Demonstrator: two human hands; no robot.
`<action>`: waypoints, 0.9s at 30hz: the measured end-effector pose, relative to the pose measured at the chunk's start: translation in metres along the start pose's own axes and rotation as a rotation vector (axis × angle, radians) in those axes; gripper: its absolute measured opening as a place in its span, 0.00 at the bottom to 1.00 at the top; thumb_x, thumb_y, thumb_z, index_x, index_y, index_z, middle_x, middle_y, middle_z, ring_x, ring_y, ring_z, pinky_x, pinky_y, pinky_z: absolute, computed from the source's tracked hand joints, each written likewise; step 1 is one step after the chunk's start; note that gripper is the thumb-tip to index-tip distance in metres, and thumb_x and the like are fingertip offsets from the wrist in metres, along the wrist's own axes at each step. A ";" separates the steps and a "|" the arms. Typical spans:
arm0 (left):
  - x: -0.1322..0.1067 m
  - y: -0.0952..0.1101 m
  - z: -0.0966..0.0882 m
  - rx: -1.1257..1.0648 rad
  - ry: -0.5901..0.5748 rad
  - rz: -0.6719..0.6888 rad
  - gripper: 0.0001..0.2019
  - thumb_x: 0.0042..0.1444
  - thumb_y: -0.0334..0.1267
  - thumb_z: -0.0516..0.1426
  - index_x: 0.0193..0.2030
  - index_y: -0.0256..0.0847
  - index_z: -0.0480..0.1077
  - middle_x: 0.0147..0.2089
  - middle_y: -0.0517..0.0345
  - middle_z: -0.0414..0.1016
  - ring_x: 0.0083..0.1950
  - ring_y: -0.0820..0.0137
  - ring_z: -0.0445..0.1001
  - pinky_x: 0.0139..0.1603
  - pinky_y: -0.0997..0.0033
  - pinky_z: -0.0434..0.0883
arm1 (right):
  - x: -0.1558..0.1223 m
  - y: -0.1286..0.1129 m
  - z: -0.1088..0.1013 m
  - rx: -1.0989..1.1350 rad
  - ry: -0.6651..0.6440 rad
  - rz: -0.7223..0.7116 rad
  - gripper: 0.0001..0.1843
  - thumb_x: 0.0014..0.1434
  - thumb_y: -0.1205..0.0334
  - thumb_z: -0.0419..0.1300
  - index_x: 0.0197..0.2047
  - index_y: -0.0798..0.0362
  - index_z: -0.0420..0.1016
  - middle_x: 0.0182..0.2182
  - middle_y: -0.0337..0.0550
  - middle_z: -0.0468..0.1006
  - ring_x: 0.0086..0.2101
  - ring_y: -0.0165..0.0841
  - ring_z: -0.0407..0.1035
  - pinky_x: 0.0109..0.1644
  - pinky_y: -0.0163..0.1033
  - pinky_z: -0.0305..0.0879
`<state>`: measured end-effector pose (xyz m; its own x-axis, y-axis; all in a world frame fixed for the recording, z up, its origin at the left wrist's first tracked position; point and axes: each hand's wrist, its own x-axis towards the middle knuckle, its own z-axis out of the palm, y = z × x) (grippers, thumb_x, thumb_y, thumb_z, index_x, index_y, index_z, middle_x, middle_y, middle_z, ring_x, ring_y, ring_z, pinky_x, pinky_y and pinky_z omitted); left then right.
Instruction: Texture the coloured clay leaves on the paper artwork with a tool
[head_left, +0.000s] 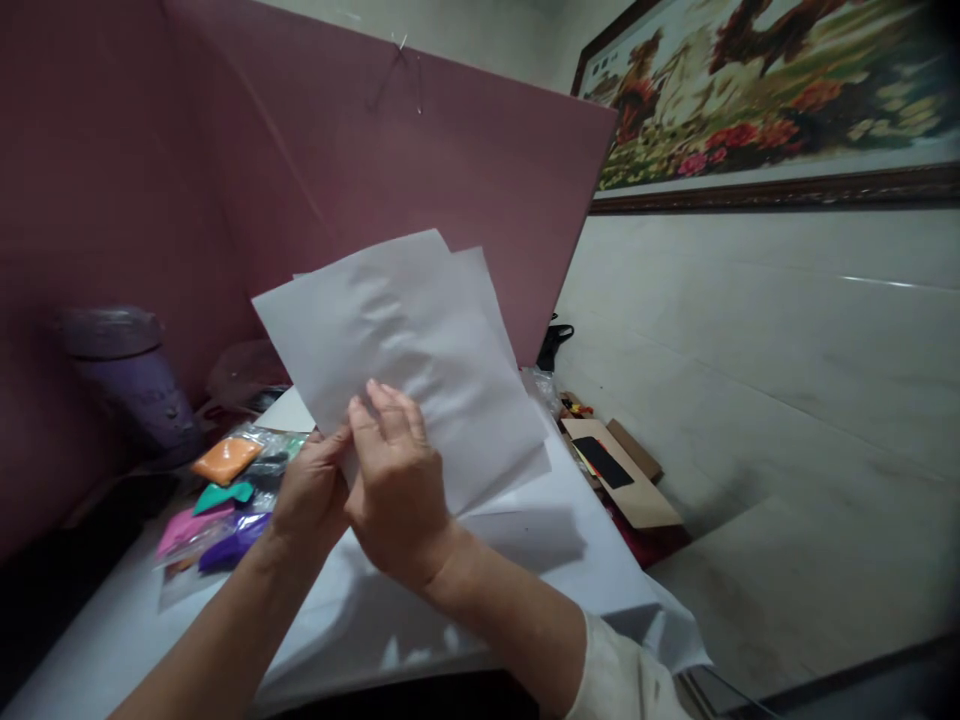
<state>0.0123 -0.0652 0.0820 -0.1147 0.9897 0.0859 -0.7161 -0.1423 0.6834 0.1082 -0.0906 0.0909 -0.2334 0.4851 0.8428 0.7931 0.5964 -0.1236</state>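
Observation:
White sheets of paper (442, 370), at least two and slightly out of line, are held up and tilted above the table. My left hand (311, 490) grips their lower left edge, its thumb on the front and its other fingers mostly hidden. Across the front of the top sheet lies my right hand (397, 480), fingers stretched out and touching the paper; its thumb is hard to see. Faint creases run through the upper middle of that sheet.
Clear bags with orange (227, 460), green, pink and purple contents lie on the white-covered table (517, 590) at left. Behind them stands a lilac bottle (139, 385). Pink panels (450, 160) rise at the back. An open cardboard box (637, 480) sits at right by the wall.

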 end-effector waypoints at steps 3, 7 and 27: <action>0.005 0.011 -0.010 0.052 0.026 -0.077 0.13 0.55 0.27 0.61 0.47 0.38 0.73 0.39 0.55 0.82 0.43 0.63 0.81 0.46 0.68 0.79 | 0.009 0.034 -0.025 -0.068 0.142 0.081 0.21 0.66 0.62 0.52 0.60 0.57 0.69 0.61 0.54 0.68 0.63 0.44 0.58 0.66 0.54 0.55; 0.012 0.027 -0.026 0.148 -0.110 -0.175 0.16 0.48 0.30 0.67 0.45 0.39 0.74 0.34 0.55 0.82 0.35 0.61 0.82 0.37 0.67 0.81 | 0.023 0.098 -0.056 0.008 0.269 0.527 0.44 0.54 0.42 0.65 0.64 0.63 0.63 0.64 0.67 0.61 0.65 0.57 0.52 0.64 0.64 0.53; 0.048 0.011 -0.025 0.637 0.003 -0.282 0.22 0.33 0.36 0.72 0.39 0.34 0.77 0.28 0.49 0.80 0.24 0.62 0.76 0.25 0.68 0.74 | -0.030 0.152 -0.011 1.121 -0.430 1.000 0.32 0.40 0.52 0.75 0.47 0.56 0.77 0.42 0.52 0.83 0.36 0.44 0.77 0.41 0.46 0.73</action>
<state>-0.0181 -0.0200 0.0756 0.0137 0.9872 -0.1592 -0.1754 0.1591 0.9716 0.2415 -0.0216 0.0521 -0.1800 0.9837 0.0000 -0.0446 -0.0081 -0.9990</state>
